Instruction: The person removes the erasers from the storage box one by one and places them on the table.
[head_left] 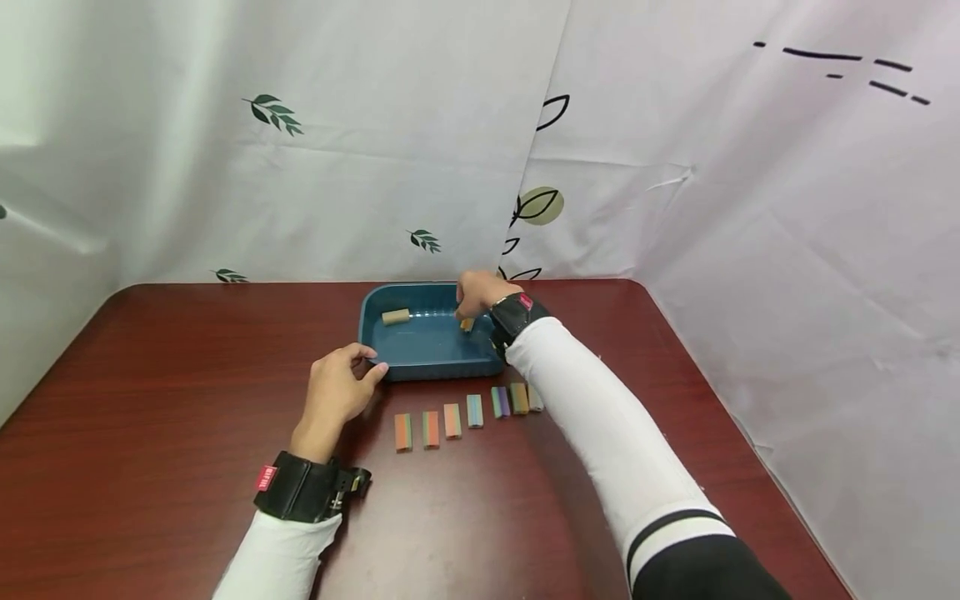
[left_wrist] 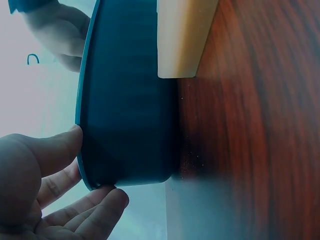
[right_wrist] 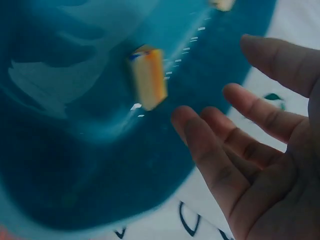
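A blue tray stands at the back of the table. At its front left corner my left hand holds the rim between thumb and fingers, seen also in the left wrist view. Inside the tray lie a cream block on the left and a cream and orange block on the right. Above the right part of the tray hovers my right hand. In the right wrist view its fingers are spread beside the cream and orange block, apart from it, and hold nothing.
In front of the tray stands a slanting row of several small two-coloured blocks. The right forearm partly covers a pale block at the row's right end. White curtains hang behind the red-brown table.
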